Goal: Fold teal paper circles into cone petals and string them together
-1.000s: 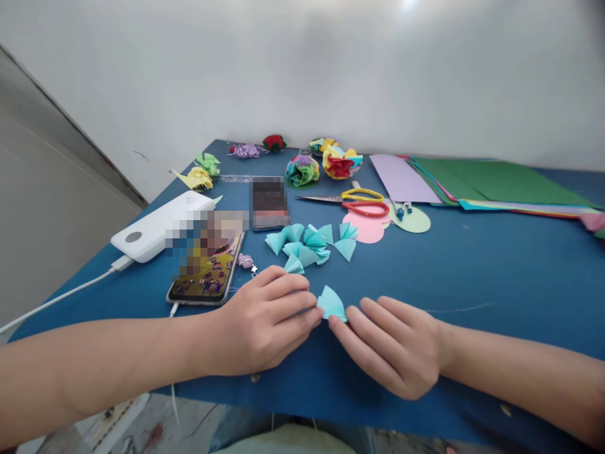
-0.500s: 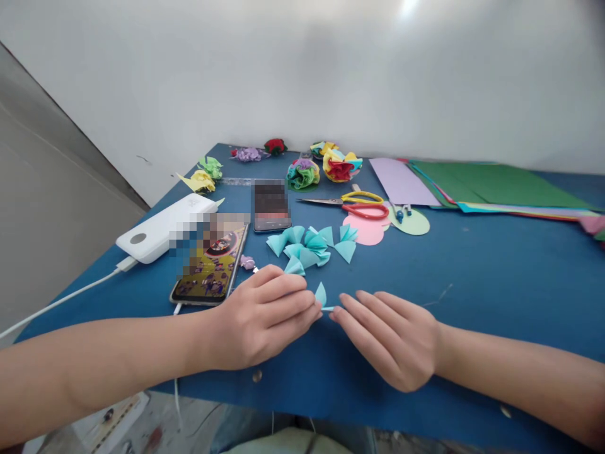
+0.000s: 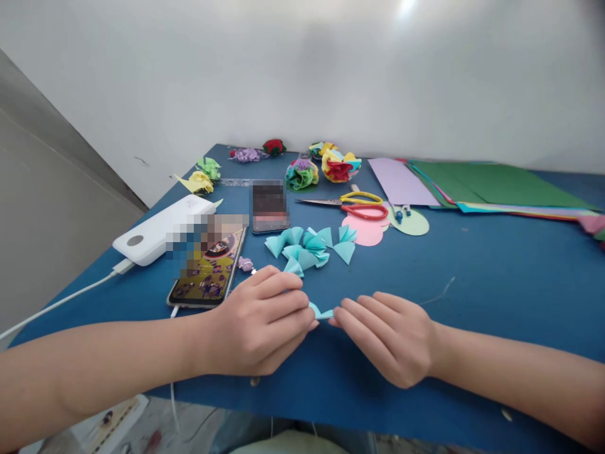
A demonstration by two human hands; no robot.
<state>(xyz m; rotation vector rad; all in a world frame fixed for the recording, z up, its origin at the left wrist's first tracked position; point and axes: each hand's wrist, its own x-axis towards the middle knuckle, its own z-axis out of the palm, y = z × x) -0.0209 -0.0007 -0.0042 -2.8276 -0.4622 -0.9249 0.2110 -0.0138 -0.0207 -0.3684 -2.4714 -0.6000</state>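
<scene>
Between my two hands, above the front part of the blue table, is a small folded piece of light blue paper (image 3: 323,314). My left hand (image 3: 259,321) is closed on its left end, with the fingertips covering part of it. The fingers of my right hand (image 3: 387,337) pinch its right end. Just beyond my hands lie several folded light blue paper pieces (image 3: 307,257) in a loose cluster. Scissors (image 3: 362,205) with one yellow and one red handle rest behind them, partly over a pink paper shape (image 3: 363,232).
A phone (image 3: 208,277) and a white power bank (image 3: 165,230) with a cable lie at left. Another phone (image 3: 269,207) is behind. Paper flowers (image 3: 340,167) line the back. Coloured sheets (image 3: 501,183) are stacked at right, near a pale green paper circle (image 3: 416,222).
The light blue paper between my hands has changed shape: its upright point has tipped down and more shows between the fingertips. My left hand has shifted slightly left.
</scene>
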